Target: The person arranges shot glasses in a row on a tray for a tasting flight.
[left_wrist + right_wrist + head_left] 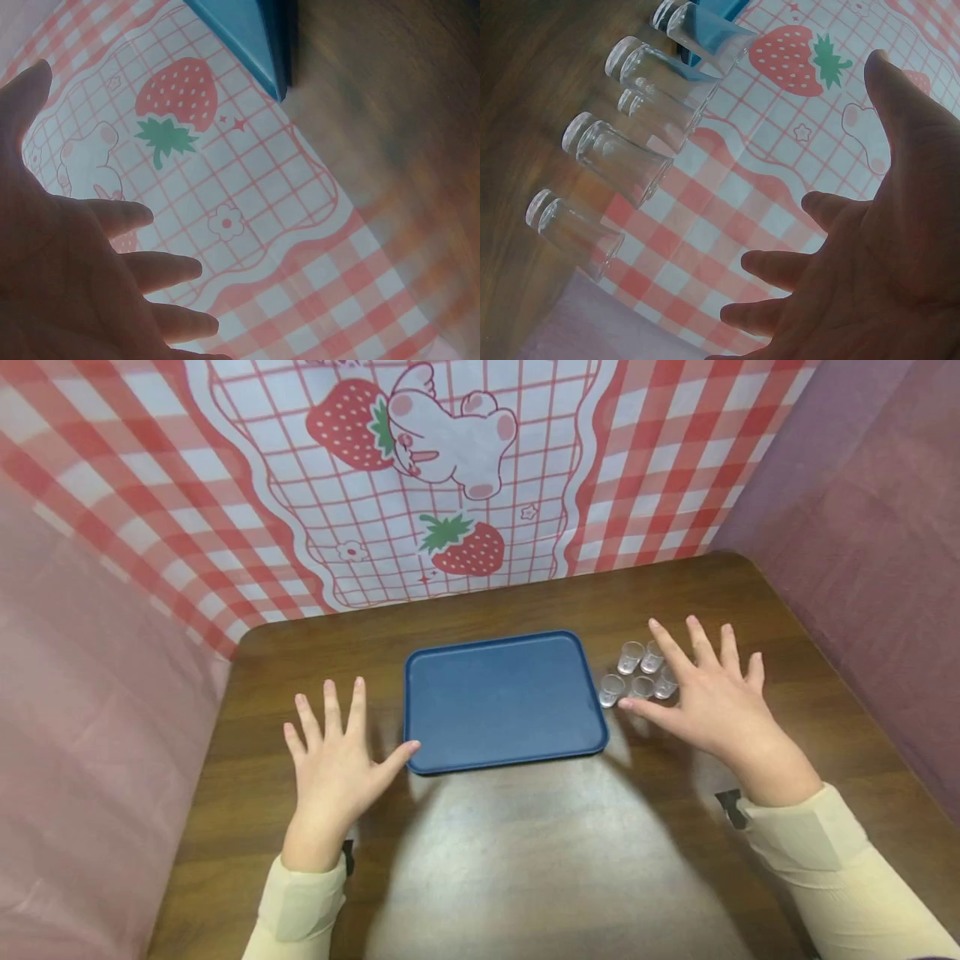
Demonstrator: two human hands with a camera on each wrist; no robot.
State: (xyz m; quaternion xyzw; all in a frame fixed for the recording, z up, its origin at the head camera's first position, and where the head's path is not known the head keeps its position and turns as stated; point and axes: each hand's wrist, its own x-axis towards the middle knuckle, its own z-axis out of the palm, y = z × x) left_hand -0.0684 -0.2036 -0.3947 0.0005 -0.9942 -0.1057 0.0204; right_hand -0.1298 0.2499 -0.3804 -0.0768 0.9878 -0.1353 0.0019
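In the head view we see one left hand [333,768] and one right hand [720,710] spread above the counter [510,860], both free; one blue tray [506,703] lies between them — probably light, stiff and smooth, best taken by its two short rims; five clear cups [632,657] stand just beside its right edge. In the left wrist view the fingers [169,270] are straight, grasping nothing; in the right wrist view we count five cups — likely slippery, perhaps fragile, best pinched round their sides.

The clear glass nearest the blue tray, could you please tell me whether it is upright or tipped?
Upright: the clear glass has its rim uppermost and base on the table.
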